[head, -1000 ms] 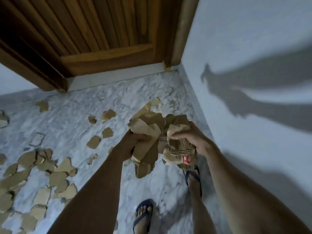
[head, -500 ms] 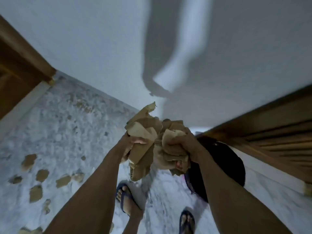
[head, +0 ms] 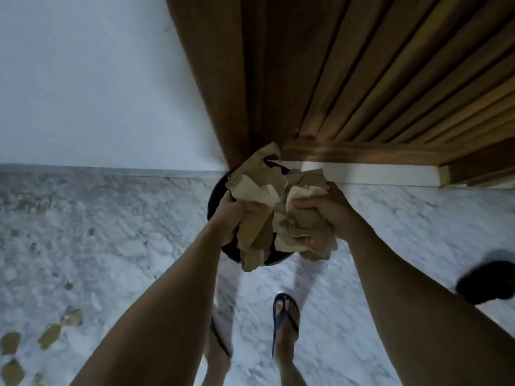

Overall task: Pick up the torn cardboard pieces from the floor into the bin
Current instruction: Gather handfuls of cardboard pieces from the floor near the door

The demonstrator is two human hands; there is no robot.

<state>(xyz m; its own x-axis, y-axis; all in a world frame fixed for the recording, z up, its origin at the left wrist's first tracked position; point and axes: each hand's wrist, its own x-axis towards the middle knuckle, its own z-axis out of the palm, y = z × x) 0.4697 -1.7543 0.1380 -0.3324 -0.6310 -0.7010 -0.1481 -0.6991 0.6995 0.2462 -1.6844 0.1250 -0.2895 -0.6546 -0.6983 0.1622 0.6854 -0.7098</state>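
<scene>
Your left hand (head: 232, 215) and right hand (head: 331, 210) both clutch the cardboard bundle (head: 278, 207) right over the bin (head: 216, 190), while a few scraps (head: 50, 334) at 8 o'clock remain on the floor (head: 111, 232).

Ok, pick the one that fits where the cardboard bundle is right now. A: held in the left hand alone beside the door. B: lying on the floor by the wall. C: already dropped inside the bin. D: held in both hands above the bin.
D: the left hand and right hand both grip the cardboard, with the bin showing directly beneath it.
</scene>
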